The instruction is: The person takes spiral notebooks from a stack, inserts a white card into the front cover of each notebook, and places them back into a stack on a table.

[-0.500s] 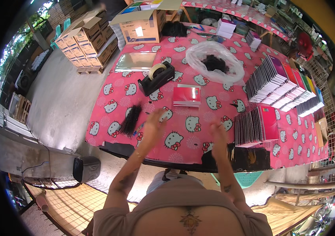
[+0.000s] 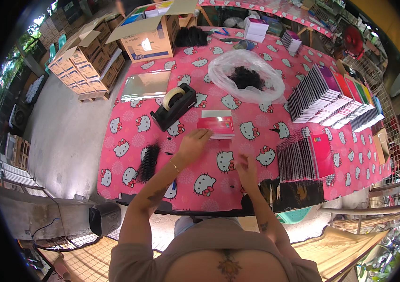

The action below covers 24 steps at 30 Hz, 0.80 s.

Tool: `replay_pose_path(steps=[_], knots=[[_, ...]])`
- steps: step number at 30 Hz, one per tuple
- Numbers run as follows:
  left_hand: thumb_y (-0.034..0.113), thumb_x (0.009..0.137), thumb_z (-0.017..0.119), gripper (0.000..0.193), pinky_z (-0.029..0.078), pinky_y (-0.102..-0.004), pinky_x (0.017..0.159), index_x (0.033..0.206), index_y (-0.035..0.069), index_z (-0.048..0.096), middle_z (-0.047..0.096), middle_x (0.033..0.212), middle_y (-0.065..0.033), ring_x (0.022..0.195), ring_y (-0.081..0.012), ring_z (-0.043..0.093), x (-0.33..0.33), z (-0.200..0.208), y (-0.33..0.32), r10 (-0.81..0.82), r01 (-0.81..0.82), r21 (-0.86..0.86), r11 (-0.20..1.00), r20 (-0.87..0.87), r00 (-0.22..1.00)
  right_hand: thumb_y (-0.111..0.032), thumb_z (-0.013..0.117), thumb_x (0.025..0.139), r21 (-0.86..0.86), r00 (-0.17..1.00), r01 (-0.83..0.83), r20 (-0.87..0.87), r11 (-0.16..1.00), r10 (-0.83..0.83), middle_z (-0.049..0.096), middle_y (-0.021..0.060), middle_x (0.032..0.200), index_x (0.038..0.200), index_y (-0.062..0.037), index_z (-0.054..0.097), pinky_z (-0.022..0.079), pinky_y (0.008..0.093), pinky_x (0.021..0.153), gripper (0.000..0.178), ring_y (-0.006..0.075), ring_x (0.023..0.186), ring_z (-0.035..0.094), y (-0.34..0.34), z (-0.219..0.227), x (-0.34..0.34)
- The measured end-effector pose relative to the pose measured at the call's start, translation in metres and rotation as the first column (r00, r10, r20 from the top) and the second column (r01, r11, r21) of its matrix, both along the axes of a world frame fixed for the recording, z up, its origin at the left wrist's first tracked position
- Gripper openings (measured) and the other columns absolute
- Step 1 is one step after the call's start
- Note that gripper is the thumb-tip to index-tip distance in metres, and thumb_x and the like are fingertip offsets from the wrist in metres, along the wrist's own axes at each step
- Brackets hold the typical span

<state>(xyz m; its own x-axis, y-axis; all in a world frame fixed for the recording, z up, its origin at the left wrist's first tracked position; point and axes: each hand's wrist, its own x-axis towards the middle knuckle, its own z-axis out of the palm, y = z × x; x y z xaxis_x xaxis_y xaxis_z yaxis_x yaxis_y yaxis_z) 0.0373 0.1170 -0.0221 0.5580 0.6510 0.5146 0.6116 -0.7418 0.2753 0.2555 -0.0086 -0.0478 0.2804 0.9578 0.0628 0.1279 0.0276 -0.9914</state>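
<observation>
**Hands at a small red card stack on a pink tabletop**

A small stack of red and white cards (image 2: 216, 126) lies flat near the middle of the pink cartoon-cat tabletop (image 2: 129, 141), within easy arm's reach. The left hand (image 2: 193, 144) rests with its fingertips touching the stack's near left edge, fingers loosely curled, gripping nothing clearly. The right hand (image 2: 246, 170) hovers over the cloth just short of the stack, fingers half bent and seemingly empty. A black tape dispenser (image 2: 173, 107) sits just left of the stack, probably kept close for sealing. A black bundle of lashes (image 2: 149, 162) lies by the left forearm. To the right, rows of packets (image 2: 303, 157) stand on edge, and a clear bag of black fibres (image 2: 247, 77) lies beyond.
</observation>
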Motion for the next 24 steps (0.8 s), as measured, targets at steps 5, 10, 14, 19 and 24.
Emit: replay_pose_path(steps=[5, 10, 14, 19, 24], knots=[[0.007, 0.085, 0.066, 0.038, 0.052, -0.0438, 0.083, 0.122, 0.006, 0.063, 0.066, 0.108, -0.0121, 0.097, -0.0329, 0.064, 0.000, -0.008, -0.064, -0.068, 0.098, -0.233, 0.968, 0.133, 0.989, 0.000, 0.070, 0.083, 0.297, 0.859, -0.330, 0.488, 0.896, 0.154, 0.066, 0.0096, 0.104, 0.124, -0.0008, 0.057, 0.051, 0.0320, 0.089, 0.043, 0.0204, 0.097, 0.065, 0.026, 0.036, 0.005], [0.013, 0.087, 0.069, 0.050, 0.052, -0.0404, 0.080, 0.135, 0.009, 0.055, 0.066, 0.107, -0.0125, 0.091, -0.0304, 0.064, 0.017, -0.016, -0.117, 0.238, -0.131, -0.302, 0.944, 0.351, 0.906, -0.001, 0.074, 0.081, -0.003, 0.929, -0.363, 0.076, 0.932, 0.362, 0.067, 0.0077, 0.103, 0.117, -0.0039, 0.057, 0.051, 0.0304, 0.085, 0.041, 0.0179, 0.097, 0.065, -0.002, -0.031, 0.012], [0.015, 0.087, 0.070, 0.057, 0.049, -0.0421, 0.082, 0.140, 0.008, 0.051, 0.064, 0.113, -0.0175, 0.095, -0.0319, 0.060, 0.022, -0.054, -0.155, 0.614, -0.144, -0.728, 0.670, 0.434, 0.660, 0.003, 0.075, 0.080, -0.042, 0.958, -0.280, 0.049, 0.959, 0.282, 0.069, 0.0068, 0.101, 0.108, -0.0053, 0.059, 0.052, 0.0297, 0.086, 0.034, 0.0161, 0.099, 0.065, -0.012, -0.018, -0.008], [0.024, 0.090, 0.067, 0.053, 0.043, -0.0484, 0.092, 0.134, -0.001, 0.052, 0.062, 0.116, -0.0199, 0.106, -0.0374, 0.055, -0.107, -0.036, -0.100, 0.811, -0.791, -0.177, 0.585, 0.142, 0.568, 0.000, 0.075, 0.084, 0.011, 0.956, -0.287, -0.061, 0.958, 0.287, 0.071, 0.0061, 0.102, 0.106, -0.0048, 0.063, 0.051, 0.0298, 0.089, 0.025, 0.0147, 0.098, 0.066, -0.017, -0.030, 0.003], [0.030, 0.092, 0.065, 0.049, 0.046, -0.0464, 0.093, 0.130, 0.000, 0.056, 0.060, 0.118, -0.0199, 0.106, -0.0366, 0.058, -0.144, -0.051, -0.087, 0.734, -0.754, -0.034, 0.656, -0.201, 0.648, 0.000, 0.074, 0.085, 0.017, 0.891, -0.414, -0.198, 0.910, 0.409, 0.071, 0.0053, 0.104, 0.106, -0.0044, 0.068, 0.050, 0.0274, 0.087, 0.022, 0.0123, 0.096, 0.065, -0.010, -0.041, 0.006]])
